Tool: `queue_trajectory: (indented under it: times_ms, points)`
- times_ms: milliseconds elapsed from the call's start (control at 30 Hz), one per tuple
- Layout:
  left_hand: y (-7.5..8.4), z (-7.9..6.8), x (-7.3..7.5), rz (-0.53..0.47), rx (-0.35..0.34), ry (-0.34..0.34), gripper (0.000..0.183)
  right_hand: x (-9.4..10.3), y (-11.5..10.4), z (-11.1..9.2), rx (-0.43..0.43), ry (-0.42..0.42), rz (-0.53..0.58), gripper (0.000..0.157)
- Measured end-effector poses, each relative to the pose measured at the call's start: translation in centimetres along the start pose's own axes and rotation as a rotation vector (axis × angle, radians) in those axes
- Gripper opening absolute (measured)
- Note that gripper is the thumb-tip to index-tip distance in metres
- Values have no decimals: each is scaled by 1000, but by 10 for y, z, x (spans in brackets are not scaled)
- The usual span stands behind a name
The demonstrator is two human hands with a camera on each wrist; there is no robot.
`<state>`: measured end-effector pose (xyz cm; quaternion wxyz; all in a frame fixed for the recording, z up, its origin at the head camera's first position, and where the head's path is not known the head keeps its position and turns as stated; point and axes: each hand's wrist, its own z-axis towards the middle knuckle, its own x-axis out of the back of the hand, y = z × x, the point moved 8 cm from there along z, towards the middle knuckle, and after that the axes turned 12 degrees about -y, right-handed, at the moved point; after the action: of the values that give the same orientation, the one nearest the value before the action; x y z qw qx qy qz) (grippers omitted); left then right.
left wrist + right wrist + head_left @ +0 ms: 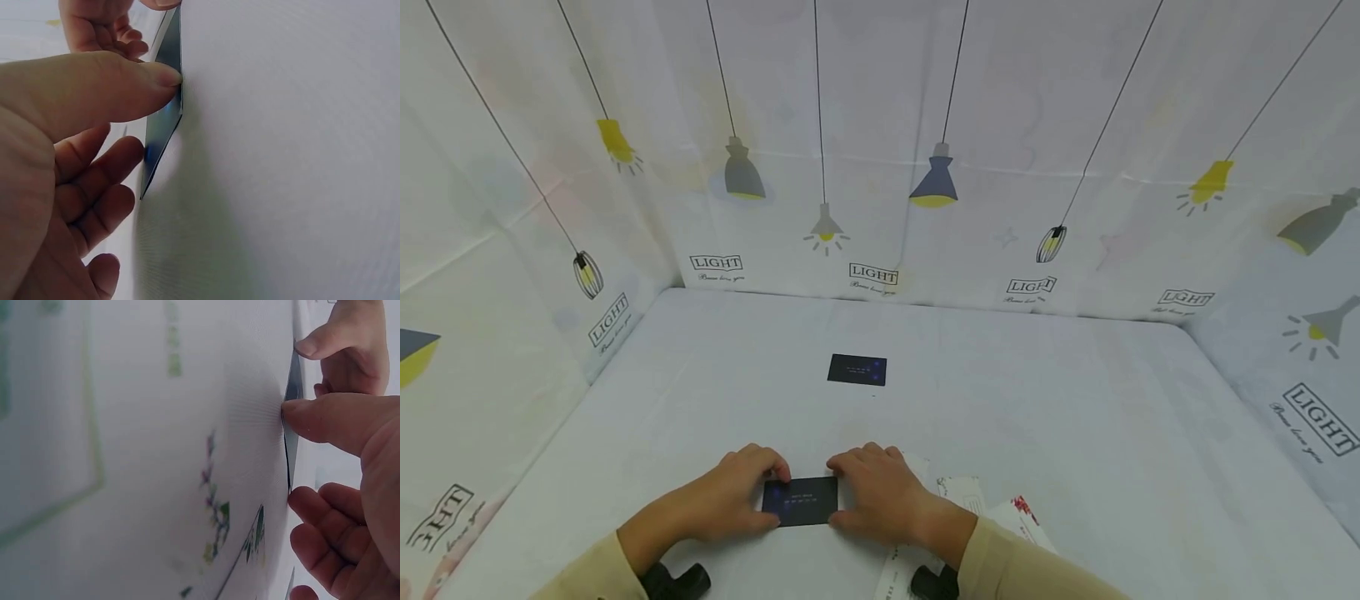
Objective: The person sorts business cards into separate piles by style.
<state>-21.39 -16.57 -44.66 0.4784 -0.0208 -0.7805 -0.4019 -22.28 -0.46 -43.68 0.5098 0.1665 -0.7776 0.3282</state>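
Note:
A black card (801, 502) with small pale print and blue specks lies near the front of the white table. My left hand (730, 496) holds its left end, with the thumb at the near corner and the index finger at the far one. At the opposite end, my right hand (883, 497) grips the card in the same way. The left wrist view shows the thumb (147, 78) pressing the long edge of the card (164, 128) close over the cloth. In the right wrist view, the thumb (312, 417) touches the edge of the card (291, 447).
A second black card (857, 369) lies farther back on the table. White printed cards (961, 493), one with a red floral corner (1022, 517), lie beside and under my right forearm. A lamp-patterned curtain (872, 167) rises behind the table and along both sides.

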Motion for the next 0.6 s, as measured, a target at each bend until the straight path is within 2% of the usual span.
queue_trajectory:
  times_ms: [433,600]
  points:
    - [-5,4,-1,-86,-5,10,40,-1,2,3,-1,-14,-43,57]
    - [-3,3,4,-107,-30,30,39,-1,3,3,9,-4,-65,64]
